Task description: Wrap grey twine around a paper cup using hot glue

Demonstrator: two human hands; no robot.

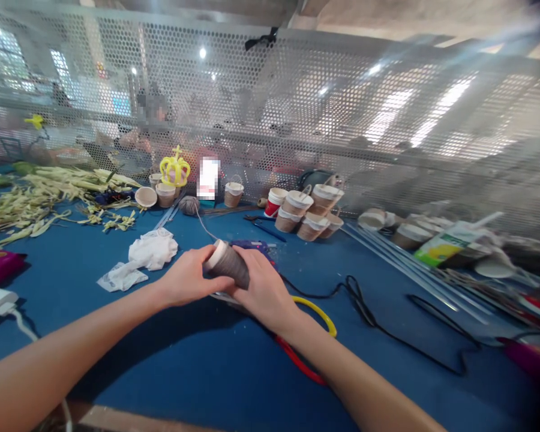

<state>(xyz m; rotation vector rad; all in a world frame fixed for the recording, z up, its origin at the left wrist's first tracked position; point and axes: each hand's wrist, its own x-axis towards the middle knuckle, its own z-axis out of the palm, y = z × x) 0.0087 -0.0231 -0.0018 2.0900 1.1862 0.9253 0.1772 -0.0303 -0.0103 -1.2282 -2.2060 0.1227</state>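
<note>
A paper cup [232,268], wrapped in grey yarn and tilted on its side, is held between my two hands above the blue table. My left hand [189,277] grips the pale end of the cup, thumb below and fingers above. Over its right side curl the fingers of my right hand [270,291]. A grey strand runs from the cup back to a yarn ball [189,205]. Just behind my right hand lies a blue glue gun [254,245], partly hidden. Scissors [326,318] with yellow and red handles lie partly under my right forearm.
Crumpled white plastic [153,249] lies left of my hands. Stacked wrapped cups [296,207] stand at the back, before a perforated metal screen [342,108]. A black cord [364,315] and clear sticks [400,267] lie right; pale husk strips [49,189] are heaped left.
</note>
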